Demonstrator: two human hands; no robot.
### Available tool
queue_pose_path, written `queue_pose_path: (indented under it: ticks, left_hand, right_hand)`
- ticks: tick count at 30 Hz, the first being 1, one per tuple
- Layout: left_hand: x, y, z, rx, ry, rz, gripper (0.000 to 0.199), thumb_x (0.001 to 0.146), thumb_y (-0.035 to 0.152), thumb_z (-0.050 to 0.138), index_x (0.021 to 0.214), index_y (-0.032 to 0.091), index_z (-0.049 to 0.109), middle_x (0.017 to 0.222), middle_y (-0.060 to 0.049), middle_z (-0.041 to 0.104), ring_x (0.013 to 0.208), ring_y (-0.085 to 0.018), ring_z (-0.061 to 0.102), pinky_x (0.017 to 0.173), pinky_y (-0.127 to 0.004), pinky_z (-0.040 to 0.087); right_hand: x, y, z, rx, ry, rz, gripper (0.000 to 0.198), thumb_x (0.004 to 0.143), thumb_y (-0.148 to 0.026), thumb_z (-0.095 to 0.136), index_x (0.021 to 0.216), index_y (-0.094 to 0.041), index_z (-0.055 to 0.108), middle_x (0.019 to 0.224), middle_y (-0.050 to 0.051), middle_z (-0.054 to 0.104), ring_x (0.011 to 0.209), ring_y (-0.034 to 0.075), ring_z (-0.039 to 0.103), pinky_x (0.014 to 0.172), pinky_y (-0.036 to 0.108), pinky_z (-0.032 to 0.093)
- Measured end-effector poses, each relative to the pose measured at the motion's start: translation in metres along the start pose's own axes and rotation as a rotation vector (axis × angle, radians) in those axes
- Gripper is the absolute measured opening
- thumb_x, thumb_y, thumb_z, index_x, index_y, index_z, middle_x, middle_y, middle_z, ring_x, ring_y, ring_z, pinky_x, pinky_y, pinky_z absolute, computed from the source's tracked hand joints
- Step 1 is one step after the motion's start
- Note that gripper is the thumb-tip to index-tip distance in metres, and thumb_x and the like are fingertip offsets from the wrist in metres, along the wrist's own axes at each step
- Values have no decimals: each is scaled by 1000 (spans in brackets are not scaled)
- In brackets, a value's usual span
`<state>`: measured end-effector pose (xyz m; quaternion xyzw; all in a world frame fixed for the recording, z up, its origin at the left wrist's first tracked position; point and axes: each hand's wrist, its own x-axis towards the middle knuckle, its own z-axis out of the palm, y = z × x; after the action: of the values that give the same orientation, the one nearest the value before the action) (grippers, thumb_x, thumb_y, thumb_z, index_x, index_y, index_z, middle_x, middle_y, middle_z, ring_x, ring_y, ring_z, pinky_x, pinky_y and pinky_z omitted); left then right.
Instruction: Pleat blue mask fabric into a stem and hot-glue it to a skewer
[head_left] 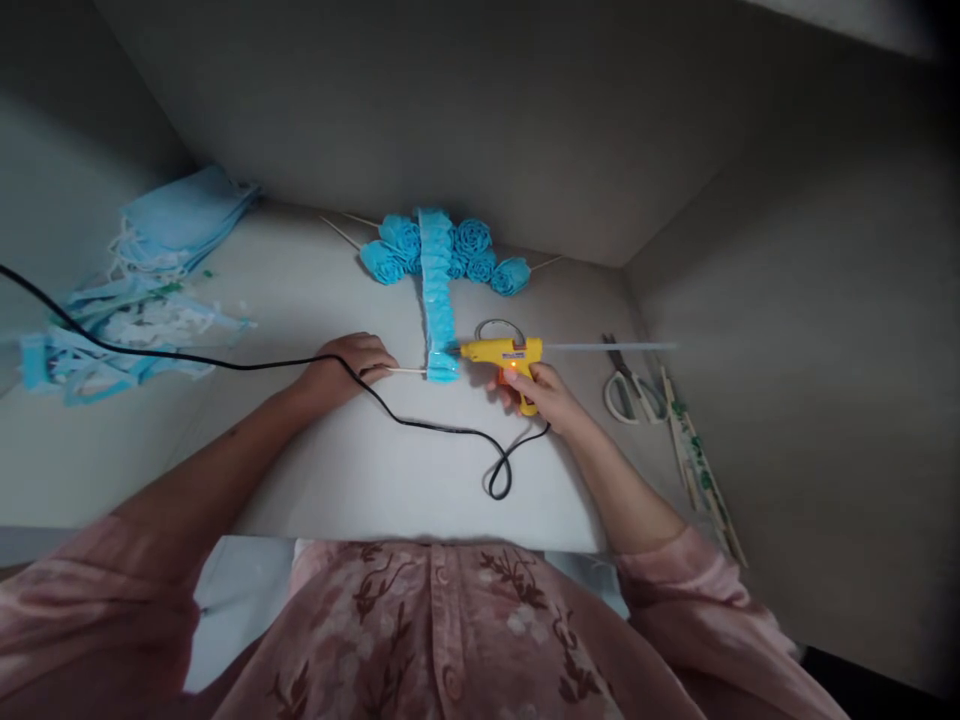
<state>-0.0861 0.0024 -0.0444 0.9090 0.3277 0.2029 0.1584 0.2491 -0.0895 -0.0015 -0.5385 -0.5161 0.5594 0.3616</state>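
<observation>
My left hand (349, 358) is closed on a thin wooden stick (409, 371). The stick's far end meets the near end of a long, gathered blue strip (437, 290), where some of the blue material is bunched around it. In my right hand (541, 392) is a yellow glue gun (504, 352) with its small light glowing orange. Its nozzle points left, at or very close to the strip's near end; whether it touches I cannot tell. A long clear glue stick (609, 346) juts from the gun's back.
Several blue rolled flowers (472, 238) on sticks lie at the back. Blue face masks (187, 220) and cut scraps (127, 340) are piled at left. Scissors (631, 388) and green-marked sticks (703, 460) lie at right. A black cord (247, 367) crosses over my left hand.
</observation>
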Motion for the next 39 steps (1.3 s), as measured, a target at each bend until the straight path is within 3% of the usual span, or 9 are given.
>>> queue_pose_path:
  ticks: [11, 21, 39]
  left_hand:
    - [2, 5, -6, 15, -24, 4, 31, 101, 40, 51, 97, 21, 76, 98, -6, 75, 95, -19, 67, 90, -28, 49]
    - [0, 2, 0, 24, 17, -8, 32, 99, 35, 49, 104, 21, 77, 102, -5, 75, 98, -18, 67, 93, -27, 50]
    - [2, 1, 4, 7, 71, 11, 31, 99, 36, 51, 100, 21, 78, 97, -6, 75, 93, -18, 68, 89, -28, 52]
  right_hand:
    - [3, 4, 6, -71, 62, -8, 65, 69, -81, 74, 75, -17, 68, 54, -3, 50, 49, 9, 45, 41, 22, 42]
    - [1, 2, 9, -138, 63, -47, 64, 73, -82, 70, 74, -18, 66, 53, -3, 52, 47, 11, 47, 44, 25, 43]
    - [-1, -3, 4, -207, 83, -50, 68, 69, -83, 71, 81, -16, 70, 64, 2, 62, 56, 12, 52, 53, 26, 42]
